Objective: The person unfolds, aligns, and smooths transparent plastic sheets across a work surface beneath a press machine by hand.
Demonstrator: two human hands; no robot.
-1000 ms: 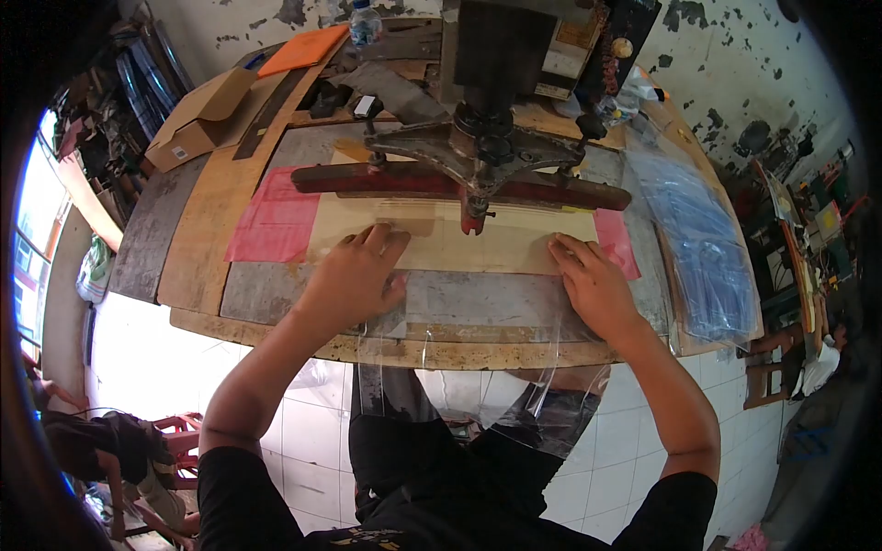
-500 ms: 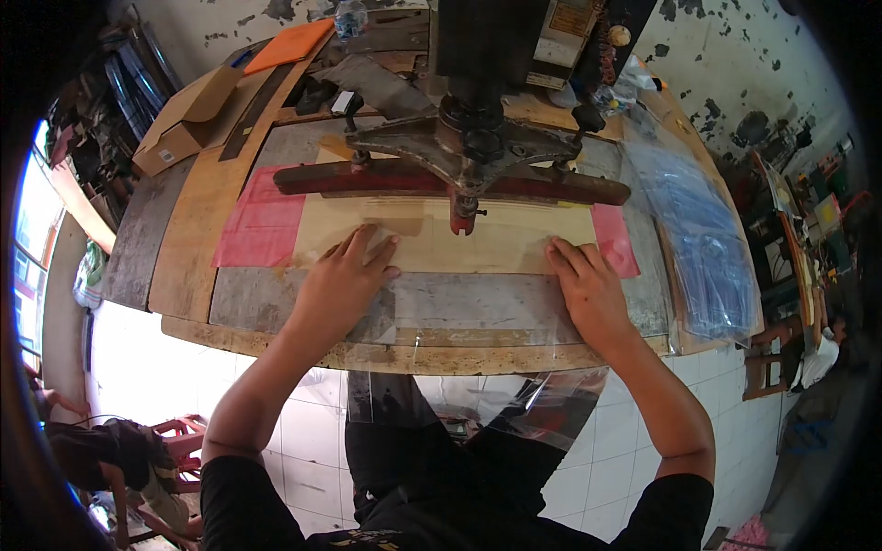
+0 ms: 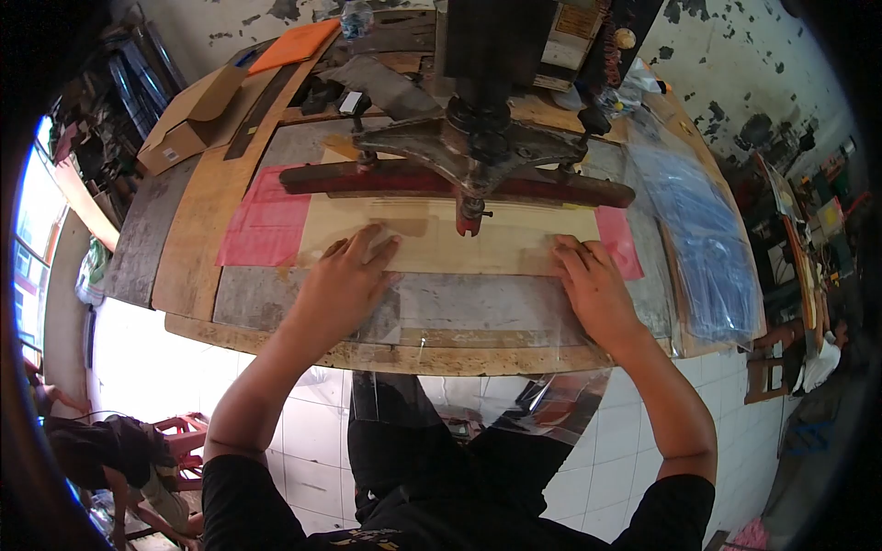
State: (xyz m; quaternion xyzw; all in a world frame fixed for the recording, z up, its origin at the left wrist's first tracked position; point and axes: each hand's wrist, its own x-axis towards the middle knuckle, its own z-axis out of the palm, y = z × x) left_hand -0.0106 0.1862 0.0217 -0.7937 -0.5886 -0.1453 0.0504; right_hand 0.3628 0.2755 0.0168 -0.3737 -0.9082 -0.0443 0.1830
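My left hand lies on a clear plastic sheet, its fingers extended over the left part of a pale yellow strip. On the strip's right part rests my right hand, fingers stretched forward and slightly bent. The sheet spreads under both hands and hangs over the table's front edge towards my lap. Just beyond my fingertips, a long metal press bar hangs under a dark machine head. Pink material shows at both ends of the strip.
A stack of clear bluish plastic sheets lies on the right. Back left are a cardboard box, an orange folder, a plastic bottle and a small white object. Another person is at the lower left.
The whole view shifts slightly to the right. My hands stay nearly where they were on the sheet, and the press bar keeps its height.
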